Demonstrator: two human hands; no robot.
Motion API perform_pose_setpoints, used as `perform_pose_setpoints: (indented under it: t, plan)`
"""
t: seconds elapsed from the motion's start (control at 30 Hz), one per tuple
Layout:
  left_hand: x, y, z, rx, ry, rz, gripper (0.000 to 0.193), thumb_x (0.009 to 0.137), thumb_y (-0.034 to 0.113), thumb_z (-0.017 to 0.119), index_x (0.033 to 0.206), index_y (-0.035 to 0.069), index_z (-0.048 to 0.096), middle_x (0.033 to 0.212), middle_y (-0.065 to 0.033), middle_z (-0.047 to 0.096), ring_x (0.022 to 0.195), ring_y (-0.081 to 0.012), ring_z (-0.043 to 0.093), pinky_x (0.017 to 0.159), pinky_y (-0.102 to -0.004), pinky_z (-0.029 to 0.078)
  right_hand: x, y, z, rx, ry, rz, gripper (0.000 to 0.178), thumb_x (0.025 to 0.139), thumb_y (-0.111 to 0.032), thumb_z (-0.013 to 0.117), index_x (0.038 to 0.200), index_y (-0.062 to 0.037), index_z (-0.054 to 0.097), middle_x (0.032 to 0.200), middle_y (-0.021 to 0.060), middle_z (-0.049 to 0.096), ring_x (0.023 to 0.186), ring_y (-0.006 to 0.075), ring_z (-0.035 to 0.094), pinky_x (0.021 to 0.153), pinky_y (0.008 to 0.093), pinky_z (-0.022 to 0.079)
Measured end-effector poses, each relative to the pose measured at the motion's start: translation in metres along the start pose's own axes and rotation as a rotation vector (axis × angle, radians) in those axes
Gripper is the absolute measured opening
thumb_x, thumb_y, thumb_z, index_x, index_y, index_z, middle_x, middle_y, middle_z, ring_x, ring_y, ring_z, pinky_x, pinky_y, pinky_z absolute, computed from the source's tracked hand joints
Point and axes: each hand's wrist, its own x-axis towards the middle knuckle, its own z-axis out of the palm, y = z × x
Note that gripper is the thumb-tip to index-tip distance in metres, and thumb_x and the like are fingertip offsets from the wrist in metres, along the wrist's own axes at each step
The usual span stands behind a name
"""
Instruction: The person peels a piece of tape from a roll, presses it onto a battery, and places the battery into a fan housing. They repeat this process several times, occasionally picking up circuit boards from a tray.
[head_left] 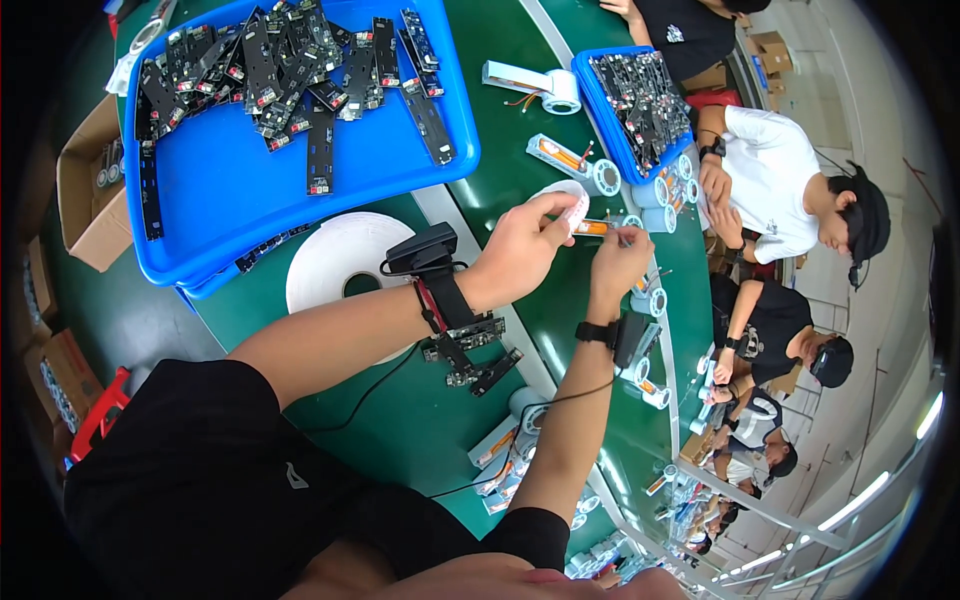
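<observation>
My left hand (522, 248) pinches a white curved strip (572, 207) with small marks on it, thumb and fingers closed on its edge. Close to its right, my right hand (620, 264) has its fingertips pressed together. They are at a light-blue housing holding an orange cell (594, 228); whatever sits in that pinch is too small to tell. Just beyond both hands lies another housing with a round ring end (606, 177). Under my left forearm a wide white roll (325, 250) lies flat on the green table, partly covered.
A blue tray (235, 205) of black circuit boards stands at the far left. A smaller blue bin (603, 135) of boards sits at the far right. Several boards (470, 362) and housings (500, 450) lie nearer me. Co-workers (775, 150) work along the right side.
</observation>
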Motion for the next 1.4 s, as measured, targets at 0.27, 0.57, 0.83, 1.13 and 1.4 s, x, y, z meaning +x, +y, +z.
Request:
perform_pose_setpoints:
  t: [0.27, 0.57, 0.83, 1.13, 1.4]
  plan:
    - [-0.009, 0.004, 0.002, 0.211, -0.038, 0.196, 0.030, 0.099, 0.012, 0.060, 0.125, -0.003, 0.060, 0.114, -0.0161, 0.067, 0.097, -0.0280, 0.068, 0.085, -0.0371, 0.053, -0.044, -0.082, -0.083, 0.436, 0.028, -0.091, 0.021, 0.088, 0.000, 0.068, 0.109, -0.0011, 0.066, 0.113, 0.0148, 0.060, 0.079, 0.0251, 0.066, 0.069, 0.0329, 0.055]
    - [-0.008, -0.001, 0.000, 0.514, -0.236, 0.461, 0.031, 0.098, 0.006, 0.056, 0.127, -0.001, 0.062, 0.125, -0.0178, 0.060, 0.112, -0.0320, 0.062, 0.095, -0.0394, 0.051, -0.063, -0.087, -0.108, 0.270, -0.107, -0.463, 0.017, 0.085, 0.005, 0.072, 0.102, -0.0002, 0.068, 0.110, 0.0118, 0.064, 0.083, 0.0179, 0.068, 0.065, 0.0258, 0.056]
    - [-0.013, -0.010, 0.002, 0.590, -0.273, 0.421, 0.034, 0.096, 0.005, 0.056, 0.128, -0.002, 0.062, 0.127, -0.0191, 0.061, 0.114, -0.0389, 0.060, 0.099, -0.0431, 0.048, -0.072, -0.068, -0.097, 0.592, -0.178, -0.195, 0.019, 0.083, 0.007, 0.073, 0.095, -0.0034, 0.062, 0.103, 0.0122, 0.067, 0.074, 0.0145, 0.065, 0.056, 0.0235, 0.052]
    - [-0.007, -0.007, -0.002, 0.533, 0.025, 0.341, 0.030, 0.097, 0.008, 0.054, 0.123, -0.005, 0.062, 0.118, -0.0249, 0.064, 0.107, -0.0416, 0.062, 0.094, -0.0456, 0.050, -0.025, -0.053, -0.119, 1.611, -0.131, 0.343, 0.033, 0.086, 0.002, 0.073, 0.108, -0.0081, 0.051, 0.083, 0.0083, 0.065, 0.055, 0.0073, 0.051, 0.046, 0.0203, 0.037]
    - [-0.009, -0.005, 0.004, 0.353, 0.034, 0.256, 0.030, 0.097, 0.007, 0.054, 0.123, -0.007, 0.061, 0.115, -0.0237, 0.064, 0.098, -0.0374, 0.066, 0.087, -0.0413, 0.052, 0.037, 0.019, -0.023, 0.696, -0.106, 0.607, 0.038, 0.081, -0.005, 0.079, 0.108, -0.0052, 0.052, 0.069, 0.0036, 0.061, 0.048, 0.0099, 0.050, 0.042, 0.0232, 0.034]
